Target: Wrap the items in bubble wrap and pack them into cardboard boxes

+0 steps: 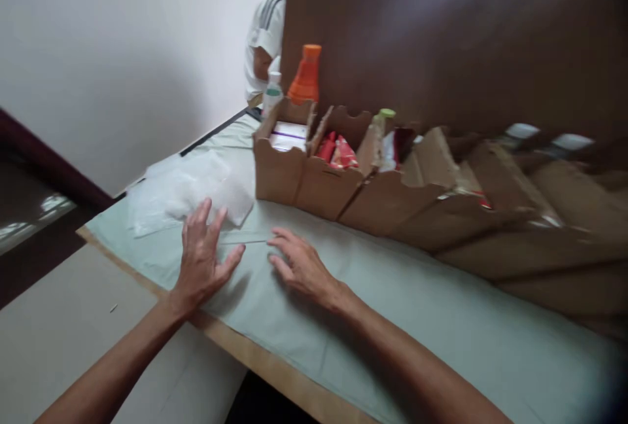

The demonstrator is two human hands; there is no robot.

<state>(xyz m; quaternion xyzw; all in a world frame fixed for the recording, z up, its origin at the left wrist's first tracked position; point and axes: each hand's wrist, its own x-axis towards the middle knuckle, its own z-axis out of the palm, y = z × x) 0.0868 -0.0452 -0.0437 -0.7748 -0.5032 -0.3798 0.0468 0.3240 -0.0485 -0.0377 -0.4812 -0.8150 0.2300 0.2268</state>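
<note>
My left hand (203,257) is over the near left part of the table, fingers spread and nothing in it. Just beyond its fingertips lies a pile of clear plastic bags (184,188); I cannot tell whether the fingers touch them. To the right, my right hand (304,265) hovers low over the pale green table cover (392,293), its fingers apart and loosely bent, also holding nothing. A thin straight line, perhaps a fold or a strip, runs across the cover between both hands.
Cardboard bins (279,172) stand in a row along the back, holding white boxes (289,136), red packets (338,151) and other goods. An orange bottle (307,77) and a clear bottle (273,92) rise behind them. A tall brown panel (441,38) partly hides a person in a white sleeve (269,21).
</note>
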